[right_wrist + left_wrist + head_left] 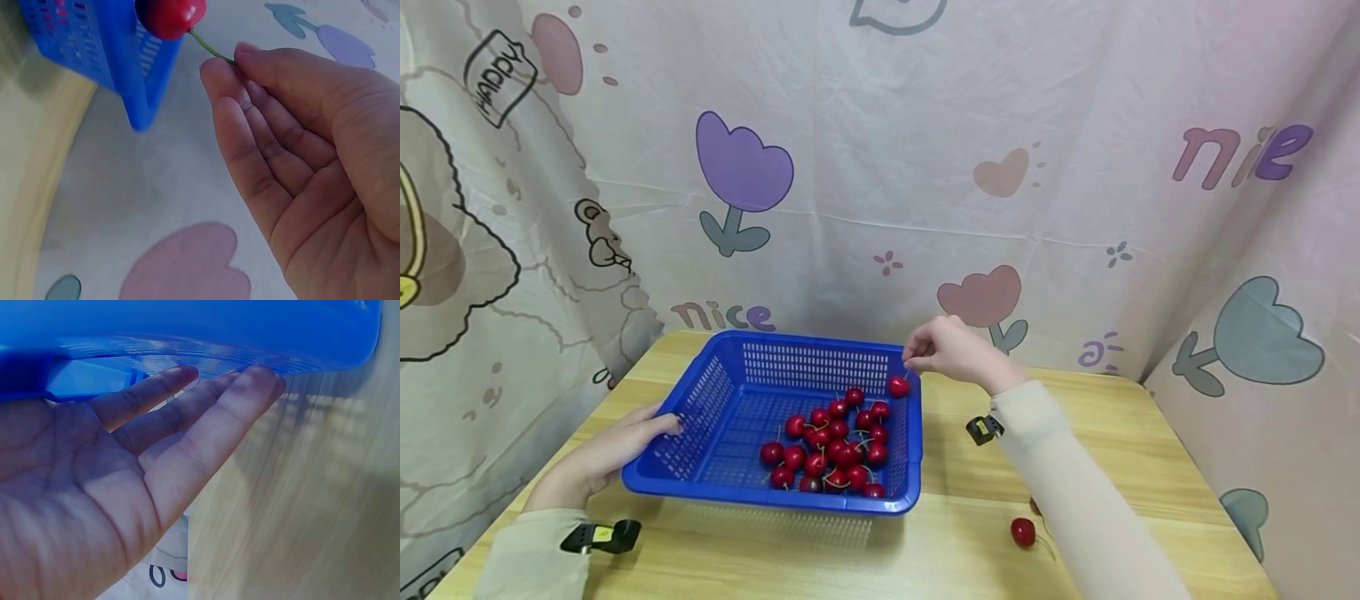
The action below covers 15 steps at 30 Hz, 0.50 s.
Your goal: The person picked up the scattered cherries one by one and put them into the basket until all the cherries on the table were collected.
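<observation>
My right hand (953,350) pinches a red cherry by its thin green stem (210,48), between thumb and forefinger. The cherry (898,386) hangs at the right rear corner of a blue plastic basket (767,497), overlapping its inner wall in the head view. Many red cherries with stems lie inside, mostly in the basket's right half. At the left end, my left hand (613,450) holds the basket, thumb over the rim. In the left wrist view, its fingers (187,450) reach out against the basket's underside. A patterned shadow falls on the tabletop below the front rim.
On the wooden table (955,542), a loose cherry (1022,532) lies to the right of the basket. Another cherry (1034,506) is mostly hidden by the right sleeve. A printed cloth (865,183) hangs behind the table and down both sides.
</observation>
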{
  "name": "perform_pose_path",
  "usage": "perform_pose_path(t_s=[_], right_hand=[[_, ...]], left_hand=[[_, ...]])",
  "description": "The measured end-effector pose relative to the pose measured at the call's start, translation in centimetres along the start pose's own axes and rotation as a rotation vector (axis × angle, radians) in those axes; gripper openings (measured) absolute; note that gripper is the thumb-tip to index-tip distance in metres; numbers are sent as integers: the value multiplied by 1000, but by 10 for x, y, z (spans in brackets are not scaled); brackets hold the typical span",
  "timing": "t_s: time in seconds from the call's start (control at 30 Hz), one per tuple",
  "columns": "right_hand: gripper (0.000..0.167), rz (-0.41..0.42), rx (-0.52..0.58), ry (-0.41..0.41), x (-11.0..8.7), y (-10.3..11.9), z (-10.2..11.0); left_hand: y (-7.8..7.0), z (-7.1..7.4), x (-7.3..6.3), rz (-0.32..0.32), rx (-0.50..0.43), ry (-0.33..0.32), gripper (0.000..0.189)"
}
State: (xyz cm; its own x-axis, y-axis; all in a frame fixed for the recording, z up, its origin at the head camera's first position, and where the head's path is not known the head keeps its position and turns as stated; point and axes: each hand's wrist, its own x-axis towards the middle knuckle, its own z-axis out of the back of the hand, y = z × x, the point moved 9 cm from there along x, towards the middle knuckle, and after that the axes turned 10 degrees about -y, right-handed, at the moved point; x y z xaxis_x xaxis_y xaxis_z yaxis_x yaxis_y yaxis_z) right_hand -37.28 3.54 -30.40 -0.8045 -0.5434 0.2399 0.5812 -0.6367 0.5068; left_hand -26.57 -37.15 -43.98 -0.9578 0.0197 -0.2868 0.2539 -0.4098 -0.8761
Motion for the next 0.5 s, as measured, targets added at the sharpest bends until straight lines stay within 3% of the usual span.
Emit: perform_pose_path(t_s=[0.5], right_hand=[[6,41,-26,100,20,23,-51]], left_hand=[[-1,0,0,-7,5,-5,70]])
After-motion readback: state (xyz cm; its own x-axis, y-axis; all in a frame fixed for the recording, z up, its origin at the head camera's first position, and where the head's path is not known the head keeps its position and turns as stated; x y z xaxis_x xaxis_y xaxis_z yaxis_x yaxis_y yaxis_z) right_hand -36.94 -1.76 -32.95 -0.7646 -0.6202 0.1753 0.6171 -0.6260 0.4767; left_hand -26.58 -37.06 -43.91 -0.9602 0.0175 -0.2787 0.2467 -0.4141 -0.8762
